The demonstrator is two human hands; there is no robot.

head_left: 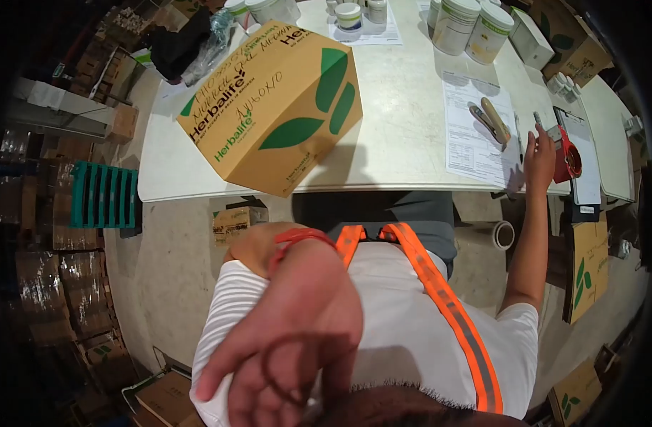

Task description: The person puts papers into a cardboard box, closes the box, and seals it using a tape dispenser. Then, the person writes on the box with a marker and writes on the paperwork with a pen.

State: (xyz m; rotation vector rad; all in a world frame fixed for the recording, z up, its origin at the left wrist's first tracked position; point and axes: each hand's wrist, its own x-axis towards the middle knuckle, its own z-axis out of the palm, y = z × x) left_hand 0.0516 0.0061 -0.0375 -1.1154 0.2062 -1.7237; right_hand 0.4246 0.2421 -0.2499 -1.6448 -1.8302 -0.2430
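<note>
My left hand (290, 341) is raised close to the camera, palm towards it, with the fingers apart and nothing visible in them. A dark curved line crosses the palm, and a red band (297, 238) circles that arm. My right hand (539, 160) reaches to the table's right side, its fingers stretched forward beside a red tape dispenser (569, 158); whether they touch it is unclear. A thin grey stick-like object (537, 117) shows just past the fingertips. Left of this hand lie a pen (519, 139) and a tan-handled utility knife (493, 121), on a printed sheet (472, 153).
A taped-looking Herbalife carton (290, 135) with handwriting stands at the white table's (404, 128) front left. Several tubs (455, 25) line the back. A clipboard (585, 167) lies at right. Below are a green plastic crate (104, 194), a small carton (233, 224) and a cardboard roll (503, 235).
</note>
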